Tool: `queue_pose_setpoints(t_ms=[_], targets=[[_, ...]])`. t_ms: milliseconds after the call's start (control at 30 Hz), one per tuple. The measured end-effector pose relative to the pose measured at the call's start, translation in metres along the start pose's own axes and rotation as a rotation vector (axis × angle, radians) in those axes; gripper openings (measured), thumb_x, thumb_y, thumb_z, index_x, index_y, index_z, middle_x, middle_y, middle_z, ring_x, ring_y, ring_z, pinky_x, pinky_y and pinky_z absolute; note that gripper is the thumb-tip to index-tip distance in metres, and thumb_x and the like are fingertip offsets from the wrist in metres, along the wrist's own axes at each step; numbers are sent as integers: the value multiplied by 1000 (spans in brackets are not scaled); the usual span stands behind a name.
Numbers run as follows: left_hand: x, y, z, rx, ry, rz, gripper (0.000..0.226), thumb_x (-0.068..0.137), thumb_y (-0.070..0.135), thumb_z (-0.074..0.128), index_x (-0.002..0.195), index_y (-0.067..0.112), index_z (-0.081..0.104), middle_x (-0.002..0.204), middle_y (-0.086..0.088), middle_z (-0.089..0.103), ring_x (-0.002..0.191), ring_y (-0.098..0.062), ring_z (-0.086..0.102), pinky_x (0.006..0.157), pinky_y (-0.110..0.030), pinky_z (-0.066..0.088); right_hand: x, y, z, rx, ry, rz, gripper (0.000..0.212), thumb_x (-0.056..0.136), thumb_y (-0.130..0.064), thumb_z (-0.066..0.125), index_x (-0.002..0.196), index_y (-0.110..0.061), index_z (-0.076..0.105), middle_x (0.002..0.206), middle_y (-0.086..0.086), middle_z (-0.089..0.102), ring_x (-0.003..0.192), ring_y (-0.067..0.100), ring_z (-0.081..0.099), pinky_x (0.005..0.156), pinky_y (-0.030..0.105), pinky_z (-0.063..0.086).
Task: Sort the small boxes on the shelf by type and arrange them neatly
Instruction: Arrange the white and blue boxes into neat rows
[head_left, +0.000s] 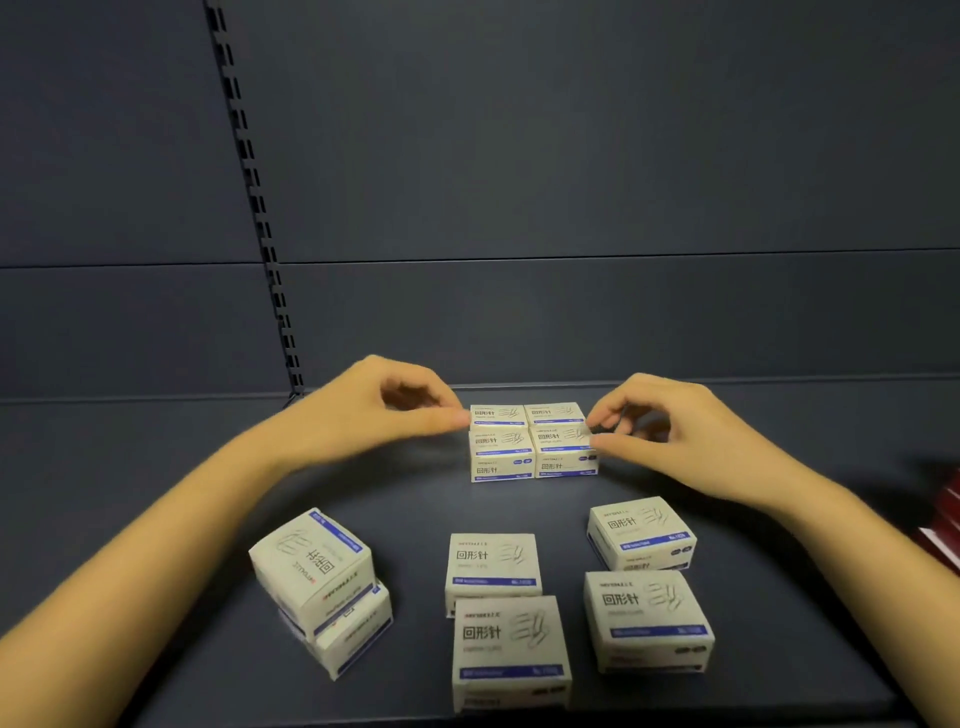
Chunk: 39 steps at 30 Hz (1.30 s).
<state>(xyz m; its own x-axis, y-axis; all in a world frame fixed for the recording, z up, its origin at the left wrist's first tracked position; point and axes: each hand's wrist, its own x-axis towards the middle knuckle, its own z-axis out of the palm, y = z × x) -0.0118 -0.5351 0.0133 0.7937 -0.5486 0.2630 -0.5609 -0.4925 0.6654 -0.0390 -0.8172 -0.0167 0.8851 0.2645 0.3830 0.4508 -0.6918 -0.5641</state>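
Left hand and right hand, forearms outstretched, set curled fingertips against the box block (pinching or not, unclear)

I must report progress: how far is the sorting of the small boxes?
Done: four white-and-blue cardboard boxes form a tight block at the dark shelf's back. In hand: left hand and right hand touch its sides. Remaining: six loose boxes in front, including one askew stack.

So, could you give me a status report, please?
Left hand and right hand touching block of four white cardboard boxes. Six loose boxes in front. Nothing obstructing.
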Motion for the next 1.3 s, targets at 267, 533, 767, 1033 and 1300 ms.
queue_pose_setpoints(t_ms=[267,533,767,1033,1300], targets=[[-33,35,7,347,-381,92,41,63,55,74,96,31,68,91,22,65,91,-4,60,82,-21,47,-37,-13,-24,213,-234,-80,20,74,-26,70,94,-28,71,98,-6,67,91,8,63,83,18,50],[-43,31,10,366,-392,74,34,68,50,72,97,33,67,91,22,62,89,-3,58,82,-24,48,-54,-5,-28,77,-343,-43,36,72,-34,76,105,-40,64,110,-14,61,102,11,57,86,22,47],[-41,27,13,467,-341,64,34,66,55,68,94,35,64,90,24,61,87,-1,55,80,-22,45,-51,-1,-18,120,-324,0,35,70,-35,78,103,-36,67,107,-6,64,96,12,62,87,28,51],[-22,21,15,542,-263,1,29,71,49,68,96,35,63,94,21,62,86,-2,50,86,-27,42,-37,0,0,119,-144,13,32,67,-24,82,94,-31,68,95,-14,67,87,8,64,83,19,52],[-4,12,20,513,-173,-2,29,72,42,70,97,27,69,86,17,65,75,-7,56,61,-8,35,-29,2,13,56,-25,-67,27,67,-23,82,90,-27,69,93,-12,62,83,8,63,76,15,51]])
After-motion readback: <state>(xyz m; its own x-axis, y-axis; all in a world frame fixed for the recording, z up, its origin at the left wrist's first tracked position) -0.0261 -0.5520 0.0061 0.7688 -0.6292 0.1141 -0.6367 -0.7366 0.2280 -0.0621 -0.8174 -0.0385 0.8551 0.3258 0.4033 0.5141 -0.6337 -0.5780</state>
